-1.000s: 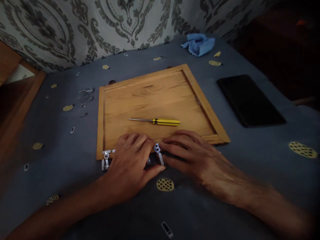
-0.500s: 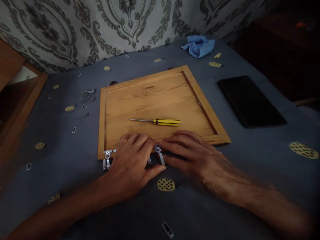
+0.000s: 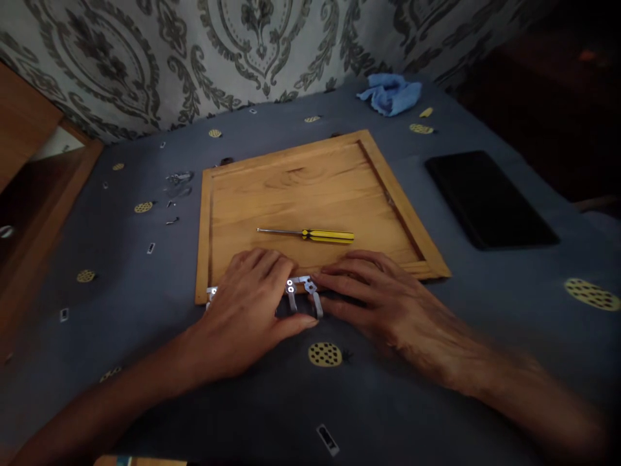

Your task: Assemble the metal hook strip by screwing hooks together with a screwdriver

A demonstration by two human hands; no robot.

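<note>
A wooden panel with a raised frame lies flat in front of me. Along its near edge is a shiny metal fitting with screw heads and curved arms, partly covered by my hands. My left hand curls over this edge, fingers on the wood and fitting, thumb below near a curved arm. From the other side, my right hand closes its fingertips at the fitting's right end; its thumb is hard to make out. Just beyond both hands, a yellow-and-black screwdriver rests on the panel, tip pointing left.
Small loose metal parts lie left of the panel on the grey-blue patterned cloth. A black tablet-like slab is at right, and a crumpled blue cloth at the back. Wooden furniture borders the left; patterned fabric hangs behind.
My left hand has shifted slightly left along the panel edge, uncovering more of the fitting's screwed plate between my hands and covering more of its left end. My right hand barely moves.
</note>
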